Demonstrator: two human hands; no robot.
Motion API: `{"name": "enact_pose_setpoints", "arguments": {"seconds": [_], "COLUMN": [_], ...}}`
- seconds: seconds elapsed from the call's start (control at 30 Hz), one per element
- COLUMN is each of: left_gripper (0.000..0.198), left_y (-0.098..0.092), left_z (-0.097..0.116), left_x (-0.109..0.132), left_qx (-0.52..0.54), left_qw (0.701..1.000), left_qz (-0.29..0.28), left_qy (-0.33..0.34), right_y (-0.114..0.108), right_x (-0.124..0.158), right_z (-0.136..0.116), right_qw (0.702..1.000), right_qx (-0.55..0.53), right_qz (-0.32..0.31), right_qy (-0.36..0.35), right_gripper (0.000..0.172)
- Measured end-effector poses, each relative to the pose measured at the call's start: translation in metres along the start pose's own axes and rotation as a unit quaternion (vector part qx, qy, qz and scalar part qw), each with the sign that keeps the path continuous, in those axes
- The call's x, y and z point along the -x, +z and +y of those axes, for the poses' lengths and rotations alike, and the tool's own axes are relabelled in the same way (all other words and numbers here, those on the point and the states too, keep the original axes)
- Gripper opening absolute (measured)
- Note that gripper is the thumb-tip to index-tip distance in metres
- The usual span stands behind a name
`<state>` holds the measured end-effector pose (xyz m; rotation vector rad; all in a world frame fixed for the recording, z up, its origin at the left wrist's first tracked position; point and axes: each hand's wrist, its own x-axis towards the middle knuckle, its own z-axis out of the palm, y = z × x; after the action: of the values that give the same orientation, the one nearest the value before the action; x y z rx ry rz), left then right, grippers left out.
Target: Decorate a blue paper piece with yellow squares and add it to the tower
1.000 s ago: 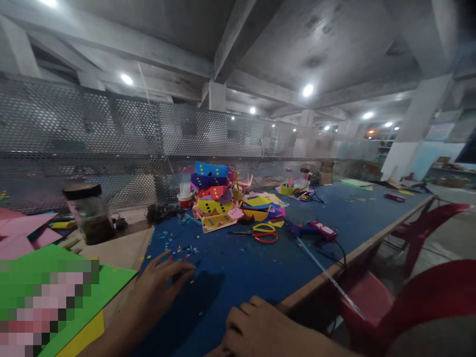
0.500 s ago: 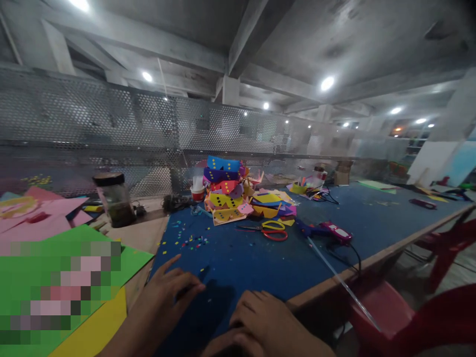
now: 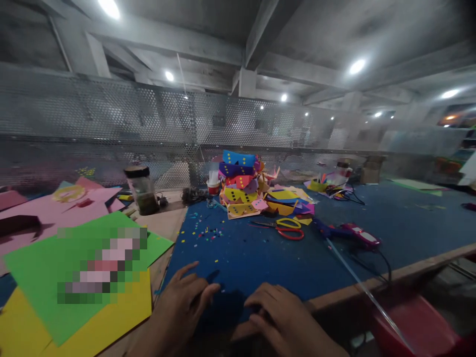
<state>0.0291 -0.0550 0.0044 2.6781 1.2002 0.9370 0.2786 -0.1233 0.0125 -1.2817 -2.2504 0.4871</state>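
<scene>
My left hand is over the near edge of the blue table surface, its index finger and thumb apart and nothing visible between them. To its right is my right hand, with curled fingers and the thumb below; its palm side is hidden, so I cannot tell whether it holds anything. Beyond both hands lie scissors with yellow and red handles. Behind them rises a pile of colourful paper pieces dotted with small squares. Tiny bright bits are scattered beyond my left hand.
Green paper over yellow paper lies at left, with a pixelated patch on it. A dark-lidded jar stands behind. A purple glue gun with a clear stick and cable lies at right, near a red chair.
The view has turned left, so the things on the table sit further right. My left thumb has spread from the fingers, and my right hand has moved a little away from the left.
</scene>
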Motion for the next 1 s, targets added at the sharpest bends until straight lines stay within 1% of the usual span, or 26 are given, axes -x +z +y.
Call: {"name": "enact_pose_setpoints", "arguments": {"seconds": [0.03, 0.1, 0.13, 0.2, 0.3, 0.37, 0.43, 0.47, 0.5, 0.6, 0.67, 0.77, 0.83, 1.0], "left_gripper": [0.031, 0.017, 0.015, 0.017, 0.033, 0.035, 0.023, 0.023, 0.025, 0.025, 0.025, 0.023, 0.022, 0.020], "left_y": [0.001, 0.002, 0.002, 0.001, -0.004, -0.006, -0.007, -0.007, -0.006, -0.004, -0.003, -0.002, -0.001, -0.001], "left_z": [-0.001, -0.003, -0.004, -0.008, -0.015, -0.019, -0.023, -0.025, -0.026, -0.031, -0.034, -0.039, -0.040, -0.040], "left_x": [0.000, 0.002, 0.004, 0.009, 0.018, 0.022, 0.026, 0.027, 0.028, 0.031, 0.031, 0.031, 0.030, 0.026], "left_qx": [-0.008, -0.026, -0.033, -0.041, -0.046, -0.052, -0.072, -0.079, -0.081, -0.060, -0.051, -0.045, -0.040, -0.036], "left_qw": [1.000, 0.999, 0.999, 0.999, 0.998, 0.998, 0.994, 0.991, 0.990, 0.995, 0.996, 0.996, 0.996, 0.996], "left_qz": [0.004, 0.008, 0.009, 0.017, 0.023, 0.032, 0.063, 0.078, 0.081, 0.063, 0.064, 0.073, 0.075, 0.074], "left_qy": [-0.005, -0.020, -0.028, -0.029, -0.023, -0.033, -0.059, -0.070, -0.077, -0.058, -0.039, -0.020, -0.019, -0.021], "right_y": [-0.002, -0.004, -0.005, -0.008, -0.016, -0.027, -0.042, -0.049, -0.057, -0.074, -0.079, -0.079, -0.078, -0.081], "right_x": [0.000, -0.001, -0.001, -0.002, -0.006, -0.013, -0.024, -0.032, -0.039, -0.062, -0.074, -0.084, -0.087, -0.089], "right_z": [0.001, 0.003, 0.005, 0.011, 0.022, 0.031, 0.044, 0.051, 0.059, 0.085, 0.102, 0.122, 0.131, 0.139], "right_qw": [1.000, 1.000, 0.999, 0.999, 0.997, 0.993, 0.983, 0.976, 0.964, 0.919, 0.906, 0.898, 0.896, 0.895], "right_qx": [-0.002, -0.003, -0.002, 0.001, 0.027, 0.069, 0.130, 0.165, 0.206, 0.321, 0.341, 0.353, 0.358, 0.363], "right_qz": [0.008, 0.025, 0.032, 0.042, 0.060, 0.080, 0.101, 0.106, 0.113, 0.085, 0.079, 0.053, 0.033, 0.015], "right_qy": [0.002, 0.010, 0.014, 0.026, 0.041, 0.057, 0.079, 0.097, 0.123, 0.211, 0.238, 0.257, 0.260, 0.257], "right_gripper": [0.025, 0.024, 0.023, 0.022, 0.018, 0.016, 0.017, 0.018, 0.019, 0.027, 0.030, 0.031, 0.033, 0.030]}}
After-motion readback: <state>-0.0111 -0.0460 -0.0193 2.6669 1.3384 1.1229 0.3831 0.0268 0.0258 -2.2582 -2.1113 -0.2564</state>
